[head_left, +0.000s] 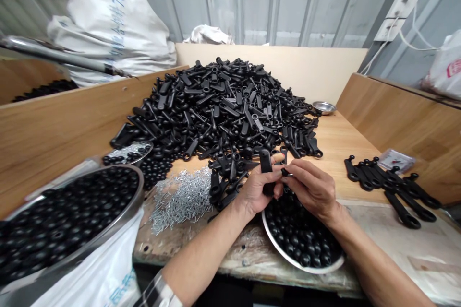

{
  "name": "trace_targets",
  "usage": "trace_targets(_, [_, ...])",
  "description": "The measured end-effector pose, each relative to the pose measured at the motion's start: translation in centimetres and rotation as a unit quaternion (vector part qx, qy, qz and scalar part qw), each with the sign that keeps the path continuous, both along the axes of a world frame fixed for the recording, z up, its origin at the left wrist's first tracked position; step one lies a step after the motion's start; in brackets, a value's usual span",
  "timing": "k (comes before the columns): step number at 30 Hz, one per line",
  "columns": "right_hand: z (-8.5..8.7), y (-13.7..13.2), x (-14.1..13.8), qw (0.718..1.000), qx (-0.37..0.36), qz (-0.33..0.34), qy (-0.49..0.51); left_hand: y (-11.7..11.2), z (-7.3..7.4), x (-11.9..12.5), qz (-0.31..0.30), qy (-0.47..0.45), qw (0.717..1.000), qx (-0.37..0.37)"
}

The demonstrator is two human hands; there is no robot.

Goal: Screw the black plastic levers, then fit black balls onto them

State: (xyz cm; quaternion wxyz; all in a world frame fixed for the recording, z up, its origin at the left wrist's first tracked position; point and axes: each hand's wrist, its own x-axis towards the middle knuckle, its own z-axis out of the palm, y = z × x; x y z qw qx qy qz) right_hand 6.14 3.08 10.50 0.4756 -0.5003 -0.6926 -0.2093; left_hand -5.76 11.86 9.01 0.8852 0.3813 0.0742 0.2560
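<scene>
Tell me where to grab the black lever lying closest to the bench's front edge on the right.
Grip the black lever midway along its straight shank, with the right hand coming from above on its left. It seems to lie flat, ring end toward you, and the neighbouring lever sits close on its right, so that side looks tighter.
</scene>
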Motion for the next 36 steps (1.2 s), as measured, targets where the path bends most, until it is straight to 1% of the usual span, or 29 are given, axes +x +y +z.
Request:
trace_targets(2, [-0.2,-0.1,0.0,0.999,0.015,-0.018,-0.042,-0.1,-0.1,0.1,-0.004,-0.001,1.000,0.002])
trace_targets(6, [-0.4,-0.2,0.1,0.993,0.026,-0.025,-0.112,-0.3,-0.2,0.2,0.006,0.023,1.000,0.006])
trace_targets(8, [-0.4,-0.1,0.0,0.989,0.019,-0.038,-0.143,-0.3,-0.2,0.3,0.013,0.031,0.999,0.000])
trace_targets(11, [-0.4,0.0,-0.1,0.980,-0.001,-0.080,-0.183,-0.2,-0.4,0.5,0.023,0.035,0.999,-0.001])
trace_targets(14, [-0.5,0.2,-0.1,0.973,-0.030,-0.112,-0.199,-0.3,-0.6,0.6,0.028,0.042,0.999,0.003])
trace_targets(17, [-0.6,0.3,0.2,0.983,-0.057,-0.101,-0.143,-0.5,-0.5,0.7,0.033,0.060,0.998,0.012])
trace_targets(19, [-0.6,0.3,0.6,0.993,-0.071,-0.077,-0.061,-0.7,-0.4,0.7,0.044,0.068,0.996,0.028])
trace_targets(21, [-0.4,0.2,0.8,0.992,-0.095,-0.062,0.057,-0.9,-0.2,0.7,0.073,0.074,0.993,0.062])
trace_targets(22, [-0.2,0.2,0.9,0.983,-0.113,-0.051,0.132,-1.1,-0.2,0.7,0.095,0.081,0.988,0.085])
trace_targets(23, [-0.1,0.1,0.9,0.967,-0.135,-0.029,0.216,-1.2,-0.2,0.7,0.123,0.091,0.982,0.110])
trace_targets(24, [0.2,0.1,0.9,0.940,-0.161,0.007,0.300,-1.3,-0.2,0.7,0.150,0.105,0.974,0.134])
trace_targets(26, [0.6,-0.1,0.8,0.867,-0.211,0.108,0.439,-1.5,-0.3,0.7,0.194,0.135,0.955,0.182])
trace_targets(27, [0.8,-0.1,0.7,0.830,-0.230,0.152,0.485,-1.5,-0.4,0.6,0.209,0.150,0.943,0.209])
trace_targets(28, [1.0,-0.2,0.6,0.799,-0.248,0.184,0.516,-1.6,-0.4,0.5,0.221,0.165,0.932,0.237])
trace_targets(29, [1.1,-0.3,0.5,0.777,-0.263,0.205,0.534,-1.6,-0.5,0.4,0.229,0.178,0.920,0.265])
trace_targets(30, [1.3,-0.4,0.3,0.761,-0.274,0.217,0.547,-1.6,-0.5,0.3,0.237,0.187,0.907,0.292])
trace_targets(32, [1.4,-0.5,0.0,0.743,-0.290,0.228,0.559,-1.7,-0.6,0.2,0.254,0.189,0.885,0.340])
trace_targets(34, [1.4,-0.6,-0.3,0.736,-0.297,0.232,0.562,-1.7,-0.6,0.0,0.271,0.174,0.870,0.375])
trace_targets(36, [1.4,-0.5,-0.5,0.734,-0.296,0.228,0.567,-1.8,-0.5,-0.1,0.286,0.156,0.859,0.394])
